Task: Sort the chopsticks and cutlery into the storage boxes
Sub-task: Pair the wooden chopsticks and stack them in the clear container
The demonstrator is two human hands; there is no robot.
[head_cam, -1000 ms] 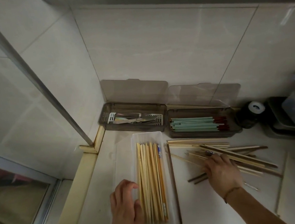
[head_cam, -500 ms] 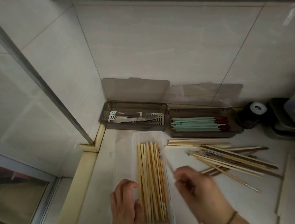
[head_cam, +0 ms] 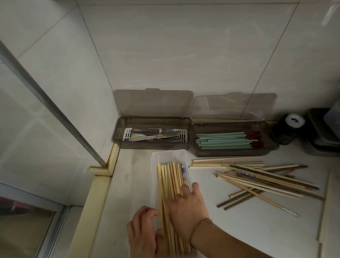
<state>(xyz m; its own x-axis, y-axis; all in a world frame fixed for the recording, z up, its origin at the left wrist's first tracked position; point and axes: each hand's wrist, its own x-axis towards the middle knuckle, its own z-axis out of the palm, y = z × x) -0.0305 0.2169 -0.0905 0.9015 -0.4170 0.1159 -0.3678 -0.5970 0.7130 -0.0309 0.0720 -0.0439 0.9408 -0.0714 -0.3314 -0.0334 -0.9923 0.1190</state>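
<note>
I see my right hand (head_cam: 186, 208) lying flat, fingers straight, on the bamboo chopsticks (head_cam: 171, 184) in the clear box (head_cam: 169, 156), while my left hand (head_cam: 144, 235) curls round its left wall.

Right hand moves from loose pile into the clear box

The right hand (head_cam: 186, 208), which a second ago lay on the scattered wooden chopsticks (head_cam: 263, 178) on the counter and half a second ago was passing the box's right rim pinching a chopstick, now rests palm down, fingers straight, on the bamboo chopsticks (head_cam: 170, 177) inside the clear storage box (head_cam: 169, 155). A chopstick with a blue printed band (head_cam: 183, 172) now lies along the box's right wall, where none lay a second ago. The dark chopstick that lay just right of the box a second ago is no longer there.
</note>
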